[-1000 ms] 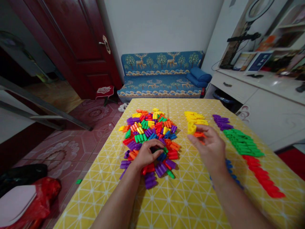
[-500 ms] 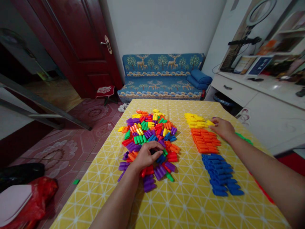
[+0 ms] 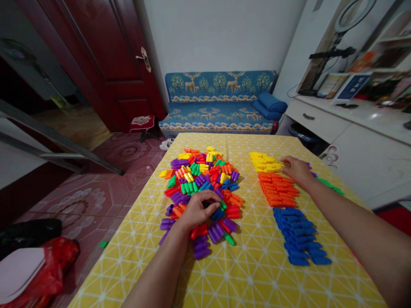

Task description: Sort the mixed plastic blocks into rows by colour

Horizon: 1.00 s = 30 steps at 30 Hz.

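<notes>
1. Two hands are at work over one table [image 3: 244,278] with a yellow patterned cloth; the left hand [image 3: 201,209] is at the centre of the frame, the right hand [image 3: 297,170] at centre right.
2. The left hand lies over one mixed pile [image 3: 189,187] of plastic pieces, left of centre; its thumb and forefinger are curled and apart, with a gap between them; the pile shows six colours: red, orange, yellow, green, blue and purple; the pieces overlap too much for an exact count.
3. The right hand has its fingertips at the right end of the yellow group [image 3: 265,162], right of centre; whether they are clamped on a piece, I cannot tell.
4. Five single-colour groups show right of the pile: the yellow group; one orange group [image 3: 278,189] just below it; one blue group [image 3: 295,233] lower still; one purple group [image 3: 311,169] and one green group [image 3: 330,187] beyond the right hand and forearm, both partly hidden; the pieces overlap, so totals are unclear.
5. One loose green piece [image 3: 103,244] lies on the floor, lower left.
6. One blue sofa [image 3: 215,107] stands at upper centre, with two blue cushions [image 3: 271,107] stacked at its right end; one stool [image 3: 142,122] stands to its left.
</notes>
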Available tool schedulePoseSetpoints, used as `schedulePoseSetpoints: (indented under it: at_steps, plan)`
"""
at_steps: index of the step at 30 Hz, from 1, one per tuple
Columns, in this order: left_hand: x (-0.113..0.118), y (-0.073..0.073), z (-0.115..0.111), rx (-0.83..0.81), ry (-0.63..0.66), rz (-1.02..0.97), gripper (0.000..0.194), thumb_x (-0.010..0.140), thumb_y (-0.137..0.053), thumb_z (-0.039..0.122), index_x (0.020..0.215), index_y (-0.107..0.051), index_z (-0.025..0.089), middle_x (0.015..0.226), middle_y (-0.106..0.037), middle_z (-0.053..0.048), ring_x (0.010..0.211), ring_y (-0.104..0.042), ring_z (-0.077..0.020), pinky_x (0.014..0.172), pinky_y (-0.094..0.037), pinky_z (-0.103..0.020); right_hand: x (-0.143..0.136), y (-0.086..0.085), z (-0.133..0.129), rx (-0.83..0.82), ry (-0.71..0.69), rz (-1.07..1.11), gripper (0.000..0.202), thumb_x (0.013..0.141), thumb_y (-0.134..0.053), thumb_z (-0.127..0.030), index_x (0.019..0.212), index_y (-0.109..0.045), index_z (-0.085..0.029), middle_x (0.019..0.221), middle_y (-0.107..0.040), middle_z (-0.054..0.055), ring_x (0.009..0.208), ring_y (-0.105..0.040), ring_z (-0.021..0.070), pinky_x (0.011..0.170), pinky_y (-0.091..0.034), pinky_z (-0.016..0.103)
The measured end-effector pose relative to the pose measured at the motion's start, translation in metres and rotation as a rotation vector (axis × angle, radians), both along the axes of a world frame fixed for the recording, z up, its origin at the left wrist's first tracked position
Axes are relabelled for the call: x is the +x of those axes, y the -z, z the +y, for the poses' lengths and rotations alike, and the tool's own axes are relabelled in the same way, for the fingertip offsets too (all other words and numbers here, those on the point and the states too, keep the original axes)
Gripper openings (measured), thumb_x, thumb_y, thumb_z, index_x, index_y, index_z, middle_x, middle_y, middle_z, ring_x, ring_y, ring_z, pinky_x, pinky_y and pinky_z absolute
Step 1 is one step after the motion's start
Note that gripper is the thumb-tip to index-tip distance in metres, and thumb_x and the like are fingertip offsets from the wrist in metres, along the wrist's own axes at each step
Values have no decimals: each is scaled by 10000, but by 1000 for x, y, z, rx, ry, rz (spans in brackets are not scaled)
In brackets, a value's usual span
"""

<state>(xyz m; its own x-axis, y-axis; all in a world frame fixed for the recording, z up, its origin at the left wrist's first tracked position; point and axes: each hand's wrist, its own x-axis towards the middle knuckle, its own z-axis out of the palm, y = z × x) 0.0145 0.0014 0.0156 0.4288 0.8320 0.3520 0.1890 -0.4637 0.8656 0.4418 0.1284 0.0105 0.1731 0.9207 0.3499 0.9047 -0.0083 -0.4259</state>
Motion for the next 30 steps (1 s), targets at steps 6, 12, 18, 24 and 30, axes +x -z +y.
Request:
schedulePoseSetpoints:
  at_steps: [6, 12, 18, 24, 30]
  plan:
    - [0, 3, 0, 10, -2, 2, 116, 861, -627, 213, 874, -721, 148, 897, -720, -88, 850, -672, -184, 788, -515, -289, -36, -20, -13, 43, 64, 107, 292, 751, -649, -217, 1035, -656, -149, 1031, -714, 137, 937, -675, 246, 843, -506, 365]
    - [0, 4, -3, 54, -131, 9, 126, 862, -625, 227, 845, -726, 154, 828, -736, -63, 763, -679, -164, 718, -519, -256, -160, -41, -74, 59, -304, 443, 341, 771, -651, -313, 1087, -618, -189, 1120, -684, 91, 1012, -653, 226, 769, -540, 337]
    - [1, 1, -5, 97, -316, -10, 128, 851, -634, 248, 841, -728, 161, 796, -746, -42, 708, -681, -150, 676, -529, -236, -238, -25, -104, -60, -282, 190, 415, 800, -619, -244, 1208, -583, -172, 1210, -624, 110, 1129, -585, 237, 971, -459, 376]
    - [2, 0, -4, 116, -365, -10, 119, 844, -636, 237, 844, -731, 167, 801, -751, -34, 702, -682, -149, 673, -534, -237, -265, -23, -92, -265, -102, 51, 659, 875, -535, -537, 1403, -457, -150, 1301, -544, 203, 1150, -578, 319, 914, -464, 422]
    - [3, 2, -3, 105, -382, -22, 117, 841, -638, 232, 831, -728, 158, 786, -746, -37, 689, -676, -151, 656, -530, -238, -270, -16, -81, -290, -90, 95, 610, 846, -590, -475, 1395, -489, -230, 1316, -560, 152, 1166, -574, 294, 949, -440, 402]
